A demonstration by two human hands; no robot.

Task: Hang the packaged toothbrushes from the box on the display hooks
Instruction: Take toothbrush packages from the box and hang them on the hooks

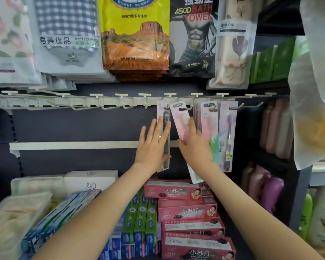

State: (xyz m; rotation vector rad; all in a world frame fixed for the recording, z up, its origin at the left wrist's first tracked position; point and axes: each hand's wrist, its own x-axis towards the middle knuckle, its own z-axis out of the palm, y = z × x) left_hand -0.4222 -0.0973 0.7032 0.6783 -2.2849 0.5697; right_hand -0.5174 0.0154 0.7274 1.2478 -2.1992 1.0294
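Closest to the camera, two bare arms are stretched out over a shelf. On that shelf, flat pink cardboard toothpaste boxes are stacked on the right. Green and blue toothpaste boxes are stood just beside them on the left. A white cardboard box is set farther back on the left.

Past the boxes, the left hand is held with straight, spread fingers laid flat on a clear plastic pack with a dark toothbrush in it. This pack is hung straight down from a hook. The right hand is curled round a pink toothbrush pack, with one finger stretched up along it. The pink pack is tilted, its top leaning left, and its hole is held right at a hook's tip. Whether it is fully on the hook cannot be told. Just to the right, a pink and green toothbrush pack and a pale pack with a purple toothbrush are hung side by side.

These packs are carried by a long row of white plastic hooks on a dark back wall. Above it, bagged towels are hung: a blue checked towel bag, a yellow bag and a black bath towel bag.
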